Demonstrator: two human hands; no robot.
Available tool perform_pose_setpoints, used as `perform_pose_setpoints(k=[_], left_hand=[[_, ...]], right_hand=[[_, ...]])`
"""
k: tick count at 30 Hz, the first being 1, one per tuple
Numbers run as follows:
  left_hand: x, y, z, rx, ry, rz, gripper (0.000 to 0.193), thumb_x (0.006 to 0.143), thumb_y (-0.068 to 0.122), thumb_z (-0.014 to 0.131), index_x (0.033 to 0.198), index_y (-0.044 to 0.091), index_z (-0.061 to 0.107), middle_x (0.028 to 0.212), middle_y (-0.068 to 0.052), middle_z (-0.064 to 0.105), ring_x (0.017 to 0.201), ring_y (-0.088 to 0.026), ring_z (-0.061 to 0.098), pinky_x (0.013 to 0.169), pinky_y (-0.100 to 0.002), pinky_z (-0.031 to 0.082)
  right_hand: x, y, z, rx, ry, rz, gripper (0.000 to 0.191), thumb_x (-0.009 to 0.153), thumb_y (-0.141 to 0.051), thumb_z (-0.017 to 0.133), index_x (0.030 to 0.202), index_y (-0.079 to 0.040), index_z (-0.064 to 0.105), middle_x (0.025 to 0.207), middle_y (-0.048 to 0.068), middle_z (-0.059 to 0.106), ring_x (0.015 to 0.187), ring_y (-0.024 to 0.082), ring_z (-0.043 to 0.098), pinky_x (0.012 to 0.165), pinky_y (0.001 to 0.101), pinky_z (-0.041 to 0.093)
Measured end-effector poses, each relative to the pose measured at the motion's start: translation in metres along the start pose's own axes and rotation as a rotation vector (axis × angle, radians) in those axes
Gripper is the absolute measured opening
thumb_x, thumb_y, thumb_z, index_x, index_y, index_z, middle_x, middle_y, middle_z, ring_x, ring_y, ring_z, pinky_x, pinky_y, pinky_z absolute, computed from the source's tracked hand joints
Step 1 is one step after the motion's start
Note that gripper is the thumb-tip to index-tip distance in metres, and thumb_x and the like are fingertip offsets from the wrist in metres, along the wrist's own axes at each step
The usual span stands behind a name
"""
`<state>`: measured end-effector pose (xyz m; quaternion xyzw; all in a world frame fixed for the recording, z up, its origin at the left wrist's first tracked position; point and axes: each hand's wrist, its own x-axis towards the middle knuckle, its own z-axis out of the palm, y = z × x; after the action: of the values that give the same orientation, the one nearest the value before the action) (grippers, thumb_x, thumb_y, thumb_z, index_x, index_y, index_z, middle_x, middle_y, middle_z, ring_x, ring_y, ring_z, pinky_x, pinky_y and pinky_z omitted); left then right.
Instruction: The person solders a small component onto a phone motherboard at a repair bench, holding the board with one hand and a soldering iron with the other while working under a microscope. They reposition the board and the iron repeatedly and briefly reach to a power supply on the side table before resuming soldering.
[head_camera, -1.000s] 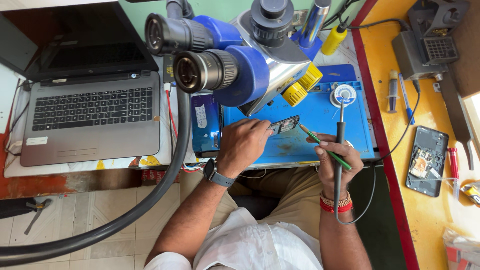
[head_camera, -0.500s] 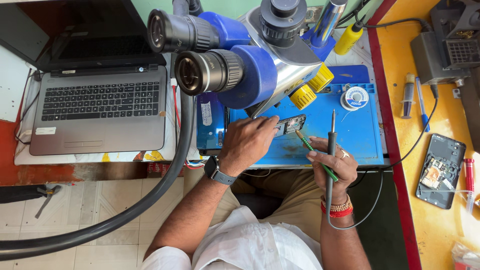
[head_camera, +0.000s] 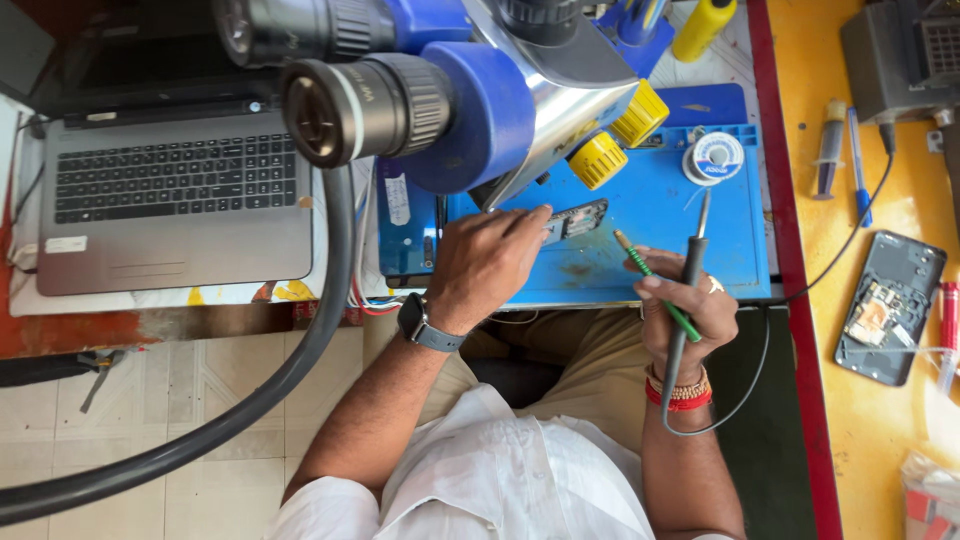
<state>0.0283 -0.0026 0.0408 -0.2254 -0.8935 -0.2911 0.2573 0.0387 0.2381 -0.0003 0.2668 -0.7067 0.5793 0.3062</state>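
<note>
A small dark rectangular circuit board (head_camera: 574, 219) lay on the blue rubber work mat (head_camera: 640, 235), near the mat's middle and just under the microscope. The left hand (head_camera: 487, 262) pressed its fingertips on the board's left end, pinning it flat. The right hand (head_camera: 690, 312), right of the board and apart from it, was clenched around two slim tools at once: a black-handled soldering iron (head_camera: 690, 290), its metal tip pointing away, and a thin green-handled tool (head_camera: 655, 280) slanting toward the board.

A round white spool of solder wire (head_camera: 717, 158) with a blue label sat at the mat's far right. The big blue-and-silver microscope (head_camera: 470, 90), with black ribbed eyepieces and yellow knobs, overhung the mat's far-left part and hid it. Left of the mat stood an open grey laptop (head_camera: 170, 200). On the yellow table (head_camera: 880, 440) to the right lay an opened black phone (head_camera: 890, 305) showing its insides.
</note>
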Motion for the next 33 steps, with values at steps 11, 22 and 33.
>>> perform_pose_setpoints(k=[11, 22, 33], left_hand=[[0.002, 0.006, -0.005, 0.040, 0.044, 0.021, 0.020, 0.094, 0.006, 0.073, 0.113, 0.001, 0.072, 0.095, -0.012, 0.077, 0.082, -0.025, 0.074, 0.066, -0.037, 0.059], [-0.011, -0.001, -0.005, 0.089, 0.064, 0.012, 0.019, 0.094, 0.007, 0.072, 0.111, -0.001, 0.072, 0.093, -0.013, 0.077, 0.078, -0.025, 0.074, 0.060, -0.036, 0.057], [-0.016, -0.010, 0.002, 0.085, 0.073, 0.004, 0.020, 0.096, 0.009, 0.072, 0.113, 0.000, 0.073, 0.095, -0.014, 0.078, 0.079, -0.024, 0.075, 0.062, -0.035, 0.059]], right_hand=[[0.021, -0.010, -0.036, -0.514, 0.151, 0.018, 0.015, 0.097, 0.007, 0.077, 0.106, 0.000, 0.067, 0.103, 0.018, 0.076, 0.096, 0.028, 0.077, 0.086, 0.0339, 0.061], [0.029, -0.014, -0.009, -0.735, -0.242, -0.164, 0.025, 0.082, -0.001, 0.079, 0.105, -0.007, 0.071, 0.107, 0.011, 0.074, 0.097, 0.032, 0.072, 0.086, 0.0431, 0.058], [0.042, -0.015, -0.009, -0.863, -0.435, -0.110, 0.025, 0.084, -0.002, 0.070, 0.108, -0.011, 0.074, 0.115, 0.007, 0.076, 0.105, 0.029, 0.072, 0.091, 0.0426, 0.055]])
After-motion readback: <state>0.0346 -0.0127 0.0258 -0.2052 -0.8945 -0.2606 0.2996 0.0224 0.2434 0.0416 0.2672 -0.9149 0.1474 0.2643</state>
